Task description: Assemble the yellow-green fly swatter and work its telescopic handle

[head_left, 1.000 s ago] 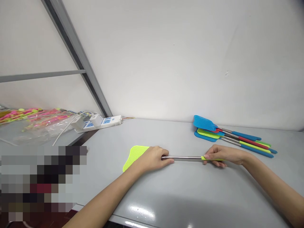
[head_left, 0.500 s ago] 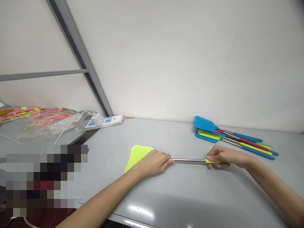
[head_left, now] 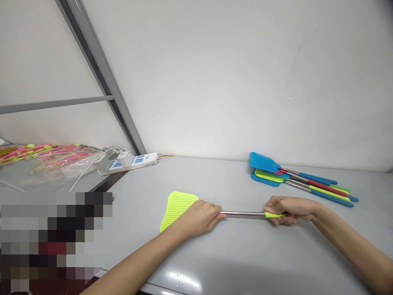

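Observation:
A yellow-green fly swatter (head_left: 179,205) with a perforated paddle lies crosswise over the grey table, paddle to the left. My left hand (head_left: 205,217) is closed round its metal shaft close to the paddle and covers part of the paddle. At the other end, my right hand (head_left: 284,209) grips the yellow-green handle, thumb on top. Bare shaft shows between the two hands. Behind my right hand lies a pile of several fly swatters (head_left: 264,162) in blue, yellow-green and red, their handles pointing right.
At the back left, a white power strip (head_left: 144,159) with plugged-in adapters bridges the table (head_left: 138,180) and a neighbouring surface. Plastic bags (head_left: 67,162) of pink and yellow items lie farther left. A white wall (head_left: 227,82) rises behind. A blurred patch covers the lower left.
The view has tilted slightly, so most things sit a little lower. Both hands keep their hold on the swatter, and the pile has not changed.

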